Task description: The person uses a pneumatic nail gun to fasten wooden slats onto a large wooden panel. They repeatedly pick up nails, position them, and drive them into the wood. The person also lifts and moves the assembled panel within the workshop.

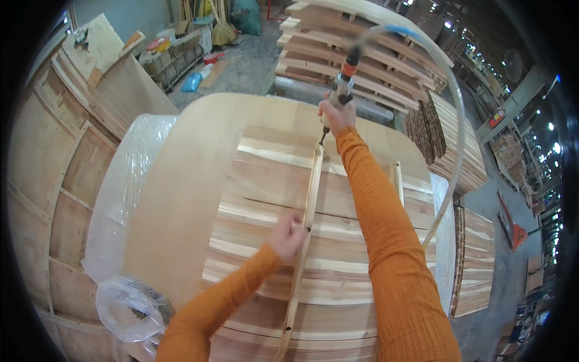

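Observation:
My right hand (339, 113) is wrapped round an air screwdriver (342, 86), held upright near the far edge of the board. Its bit points down at the far end of a narrow wooden strip (313, 188); whether it sits in a screw is too small to tell. Dark holes show along this strip, which lies lengthwise across a striped wooden panel (338, 271). Beside the strip's left edge, my left hand (287, 236) is closed, slightly blurred, its fingers curled; what they hold, if anything, is hidden. Under the panel lies a larger pale board (175, 175) with rounded corners.
A clear air hose (461, 120) loops from the tool down the right side. Another strip (398, 181) lies to the right. Stacked planks (356, 36) stand beyond the board. Plastic wrap (129, 163) and a wrapped roll (129, 304) are at left, beside wooden frames (60, 199).

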The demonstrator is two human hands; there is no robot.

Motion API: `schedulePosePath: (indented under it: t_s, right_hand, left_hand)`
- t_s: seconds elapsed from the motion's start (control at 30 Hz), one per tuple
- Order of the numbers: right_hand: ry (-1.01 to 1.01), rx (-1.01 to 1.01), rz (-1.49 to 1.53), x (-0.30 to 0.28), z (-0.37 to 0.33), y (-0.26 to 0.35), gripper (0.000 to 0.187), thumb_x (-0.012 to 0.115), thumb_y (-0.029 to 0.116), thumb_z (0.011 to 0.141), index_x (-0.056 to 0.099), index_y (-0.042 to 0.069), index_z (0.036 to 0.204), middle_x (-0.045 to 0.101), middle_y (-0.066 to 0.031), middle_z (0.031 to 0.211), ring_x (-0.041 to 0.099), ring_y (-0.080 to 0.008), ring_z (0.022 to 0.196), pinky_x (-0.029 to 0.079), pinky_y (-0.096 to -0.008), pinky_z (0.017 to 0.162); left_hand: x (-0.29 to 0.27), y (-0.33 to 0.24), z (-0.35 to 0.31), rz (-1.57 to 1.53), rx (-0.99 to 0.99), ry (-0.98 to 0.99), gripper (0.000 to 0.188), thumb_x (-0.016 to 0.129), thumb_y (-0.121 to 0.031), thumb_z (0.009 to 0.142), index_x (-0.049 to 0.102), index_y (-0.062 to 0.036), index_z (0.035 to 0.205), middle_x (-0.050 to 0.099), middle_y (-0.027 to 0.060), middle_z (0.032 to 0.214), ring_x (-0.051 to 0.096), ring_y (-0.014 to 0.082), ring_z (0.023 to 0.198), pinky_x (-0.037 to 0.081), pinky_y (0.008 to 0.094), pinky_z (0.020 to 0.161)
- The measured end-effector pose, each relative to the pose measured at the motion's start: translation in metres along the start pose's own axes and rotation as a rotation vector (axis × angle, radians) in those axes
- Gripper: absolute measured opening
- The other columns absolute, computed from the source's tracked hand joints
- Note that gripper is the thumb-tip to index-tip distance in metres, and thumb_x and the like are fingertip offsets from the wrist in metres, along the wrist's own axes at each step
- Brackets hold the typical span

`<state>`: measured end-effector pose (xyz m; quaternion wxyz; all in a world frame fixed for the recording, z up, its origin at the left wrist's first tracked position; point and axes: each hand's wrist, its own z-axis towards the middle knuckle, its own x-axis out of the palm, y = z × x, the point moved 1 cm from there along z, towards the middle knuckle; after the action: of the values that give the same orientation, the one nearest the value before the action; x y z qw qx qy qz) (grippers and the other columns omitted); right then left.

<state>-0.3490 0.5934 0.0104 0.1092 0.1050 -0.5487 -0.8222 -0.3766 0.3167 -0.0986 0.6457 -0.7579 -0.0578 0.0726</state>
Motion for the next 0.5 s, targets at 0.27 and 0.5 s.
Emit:
schedulePosePath:
  t_s: [0.27, 0.5]
  right_hand:
    - [0.016, -0.06, -0.003, -0.032, -0.011, 0.029, 0.021, 0.063, 0.009, 0.069, 0.057, 0.002, 0.087, 0.059, -0.0033, 0.076, 0.056, -0.0111, 0.07, 0.045, -0.0258, 0.067]
    - [-0.045, -0.233, 0.026, -0.135, -0.133, 0.18, 0.039, 0.067, 0.008, 0.071, 0.055, 0.004, 0.108, 0.055, -0.0041, 0.101, 0.053, -0.009, 0.085, 0.045, -0.0235, 0.072]
  left_hand:
    - [0.062, -0.025, -0.184, 0.934, 0.381, -0.04, 0.051, 0.058, -0.02, 0.073, 0.047, -0.0087, 0.122, 0.037, 0.0202, 0.126, 0.034, 0.0388, 0.116, 0.031, 0.0482, 0.095]
    - [0.076, -0.008, -0.191, 1.043, 0.253, -0.067, 0.054, 0.052, -0.008, 0.073, 0.046, -0.0195, 0.126, 0.028, 0.0182, 0.137, 0.022, 0.0408, 0.127, 0.027, 0.0511, 0.098]
